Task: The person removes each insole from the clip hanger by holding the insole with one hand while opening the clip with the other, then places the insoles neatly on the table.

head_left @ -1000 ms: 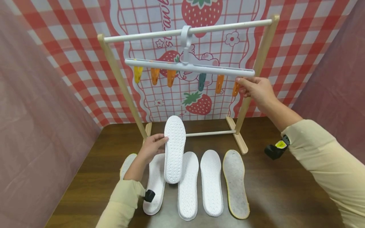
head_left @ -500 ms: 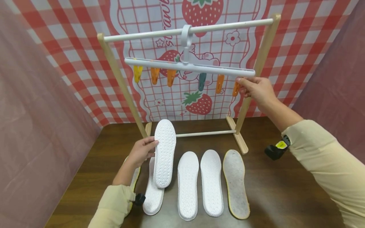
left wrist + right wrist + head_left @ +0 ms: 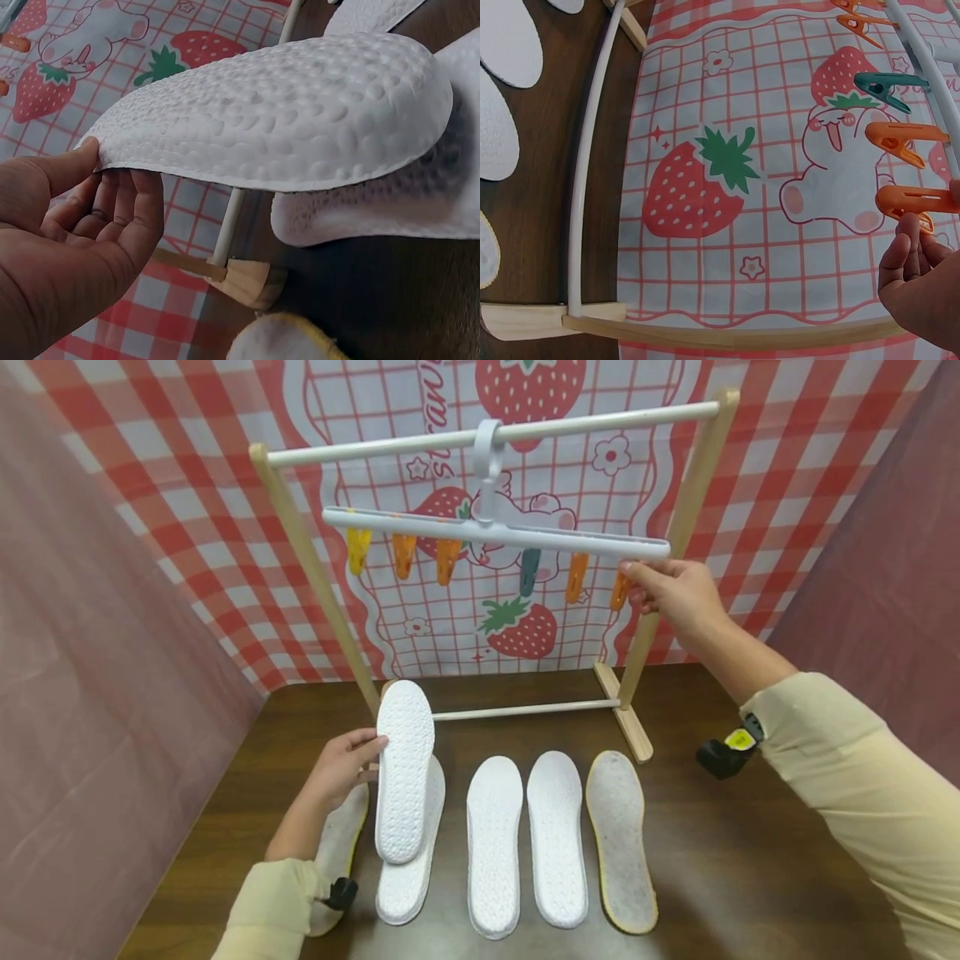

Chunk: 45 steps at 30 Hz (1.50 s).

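Note:
My left hand (image 3: 337, 775) pinches the edge of a white, bumpy insole (image 3: 405, 760) between thumb and fingers. It is held up over another white insole (image 3: 405, 889) on the table; the left wrist view shows its dimpled underside (image 3: 322, 105). At the far right of a pale hanger (image 3: 498, 534), my right hand (image 3: 686, 597) pinches an orange clothespin (image 3: 619, 592), partly covered by the fingers. Several more clothespins hang along the bar, among them a yellow one (image 3: 358, 552) and a teal one (image 3: 529, 572).
The hanger hooks over the top rail (image 3: 600, 422) of a wooden rack with splayed feet (image 3: 624, 714). In front lie two white insoles (image 3: 495, 847) (image 3: 557, 839) and a grey, yellow-edged insole (image 3: 621, 843). Another grey insole (image 3: 343, 835) lies partly under the left forearm.
My left hand has moved left with the white insole, from above the middle insole to over the one left of it. The right hand has stayed at the orange clothespin.

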### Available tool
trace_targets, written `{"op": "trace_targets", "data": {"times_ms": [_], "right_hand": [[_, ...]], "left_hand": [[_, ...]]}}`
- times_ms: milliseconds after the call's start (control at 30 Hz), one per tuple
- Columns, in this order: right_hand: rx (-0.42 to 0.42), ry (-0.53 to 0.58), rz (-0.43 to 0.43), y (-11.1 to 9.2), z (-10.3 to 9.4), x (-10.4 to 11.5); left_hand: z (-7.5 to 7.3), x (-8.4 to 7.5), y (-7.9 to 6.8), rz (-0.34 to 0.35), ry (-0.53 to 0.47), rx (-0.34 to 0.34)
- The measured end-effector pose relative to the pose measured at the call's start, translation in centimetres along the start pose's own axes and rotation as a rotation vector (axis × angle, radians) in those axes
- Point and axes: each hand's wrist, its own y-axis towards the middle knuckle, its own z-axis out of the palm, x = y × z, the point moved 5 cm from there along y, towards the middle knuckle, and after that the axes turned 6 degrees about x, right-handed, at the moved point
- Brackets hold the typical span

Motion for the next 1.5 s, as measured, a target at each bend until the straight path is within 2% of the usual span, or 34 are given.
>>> {"op": "trace_targets", "data": {"times_ms": [267,533,633,933,1200,1500], "right_hand": [[-0.003,-0.015,-0.008,-0.1,-0.1,0.1],[-0.01,-0.016,0.004,-0.1,-0.1,0.1],[-0.011,-0.011,0.007,0.0,-0.1,0.1],[-0.011,-0.002,0.002,0.0,-0.1,0.1],[-0.008,0.018,0.008,0.0,-0.1,0.1],[-0.012,0.007,-0.007,0.2,0.0,0.0]], "left_hand": [[-1.6,0.8,-0.7,-0.016,-0.02,-0.027],[-3.5,1.5,-1.9,-0.039,0.003,-0.049],[-4.5,1.9,-2.3,-0.054,0.015,-0.069],[-7.0,3.4,-3.5,-0.068,-0.027,-0.129],[-8.7,4.2,-4.4,-0.125,0.04,-0.181],[-10.1,4.7,-5.0,-0.158,0.05,-0.176]]}}
